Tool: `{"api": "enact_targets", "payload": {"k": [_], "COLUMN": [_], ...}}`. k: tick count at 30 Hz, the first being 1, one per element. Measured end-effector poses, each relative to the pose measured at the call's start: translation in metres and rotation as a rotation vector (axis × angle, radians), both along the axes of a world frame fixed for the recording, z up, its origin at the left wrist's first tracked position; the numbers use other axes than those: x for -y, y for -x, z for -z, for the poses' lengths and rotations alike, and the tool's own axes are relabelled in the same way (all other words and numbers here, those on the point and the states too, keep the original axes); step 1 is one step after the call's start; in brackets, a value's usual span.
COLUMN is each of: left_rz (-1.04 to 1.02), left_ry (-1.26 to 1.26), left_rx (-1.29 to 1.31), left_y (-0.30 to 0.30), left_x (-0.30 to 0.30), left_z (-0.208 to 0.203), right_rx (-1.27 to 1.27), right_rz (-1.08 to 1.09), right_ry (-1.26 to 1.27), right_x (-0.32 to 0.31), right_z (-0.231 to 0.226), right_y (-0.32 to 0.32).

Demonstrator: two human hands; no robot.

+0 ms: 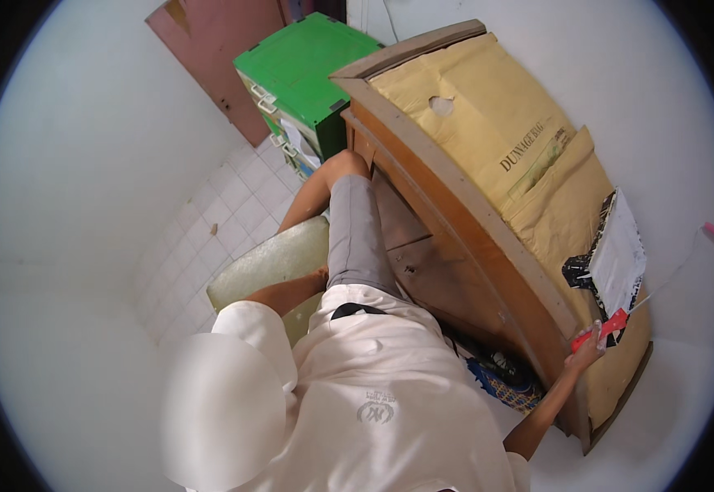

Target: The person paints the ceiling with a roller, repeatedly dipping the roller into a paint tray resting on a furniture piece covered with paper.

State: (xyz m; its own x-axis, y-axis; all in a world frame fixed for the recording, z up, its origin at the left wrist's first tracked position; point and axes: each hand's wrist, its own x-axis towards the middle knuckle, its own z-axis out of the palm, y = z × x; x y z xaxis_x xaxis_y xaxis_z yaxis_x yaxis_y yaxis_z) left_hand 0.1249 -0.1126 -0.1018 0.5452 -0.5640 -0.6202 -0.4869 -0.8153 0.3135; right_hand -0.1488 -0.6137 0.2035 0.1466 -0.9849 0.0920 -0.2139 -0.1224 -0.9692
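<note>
My right hand (585,353) is closed around the red handle (615,324) of a small paint roller. A thin wire runs from the handle up to the pink roller head (712,231), which is by the white wall. Close beside the handle lies a black tray (619,246) coated with white paint, on the desk's paper cover. My left forearm (283,291) reaches toward my thigh at the chair. That hand is mostly hidden beside my grey trousers (361,230), so its fingers do not show.
A wooden desk (447,180) covered with brown paper (472,107) stands along my right. Beyond it is a green-topped drawer unit (307,61). A pale chair (266,262) is at my left on the tiled floor (234,189). A blue patterned bag (508,385) sits under the desk.
</note>
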Motion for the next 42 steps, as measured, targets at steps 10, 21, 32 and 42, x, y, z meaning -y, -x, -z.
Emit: {"api": "enact_targets", "payload": {"k": [10, 21, 32, 42], "left_rz": [-0.197, -0.570, -0.437, -0.234], "left_ry": [0.229, 0.706, -0.093, -0.083], "left_rx": [-0.110, -0.348, 0.173, 0.088], "left_y": [-0.001, -0.031, -0.074, -0.108], "left_x": [0.005, 0.019, -0.118, -0.171], "left_z": [-0.008, -0.027, -0.067, 0.022], "right_rx": [0.054, 0.063, 0.033, -0.027], "right_rz": [-0.005, -0.026, 0.005, 0.074], "right_ry": [-0.042, -0.006, -0.058, -0.106], "right_x": [0.005, 0.005, 0.008, -0.015], "right_z": [0.009, 0.010, 0.010, 0.002], "right_y": [0.004, 0.004, 0.006, -0.015]}}
